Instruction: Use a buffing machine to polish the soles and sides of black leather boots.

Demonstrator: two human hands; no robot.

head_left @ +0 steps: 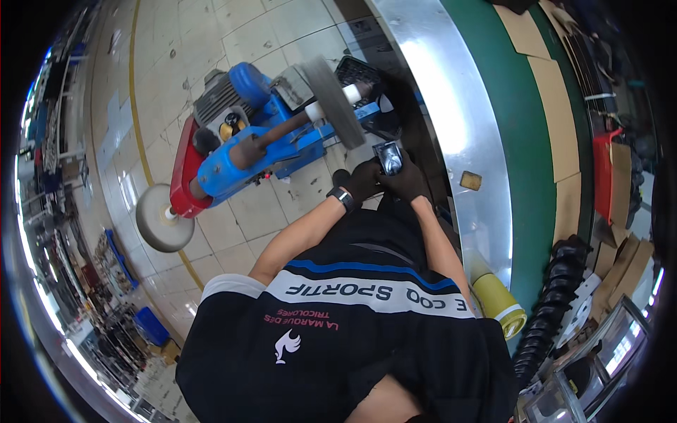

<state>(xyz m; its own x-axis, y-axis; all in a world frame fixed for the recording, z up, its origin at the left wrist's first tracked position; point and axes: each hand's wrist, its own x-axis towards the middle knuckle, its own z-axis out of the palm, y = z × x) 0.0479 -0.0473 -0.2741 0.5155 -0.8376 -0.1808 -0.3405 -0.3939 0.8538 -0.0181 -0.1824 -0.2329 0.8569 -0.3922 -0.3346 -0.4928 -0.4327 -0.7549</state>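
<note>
Both my hands are in dark gloves, close together in front of my body. My right hand (407,181) is closed on a small, shiny, dark rectangular piece (388,159) with a glossy face turned up. At its left side my left hand (362,180) is closed against the same piece, its fingertips partly hidden. A band with a dark face circles my left wrist. Just beyond the hands stands the grey buffing wheel (333,103) of a blue polishing machine (236,158); the piece is close to its lower edge, and a small gap seems to separate them.
A second, pale wheel (166,218) sits at the machine's left end, beside a red guard (185,169). To my right runs a metal ledge (451,92) with a small brown block (470,180) on it. A yellow-green cylinder (499,304) and black corrugated hose (553,303) lie nearer.
</note>
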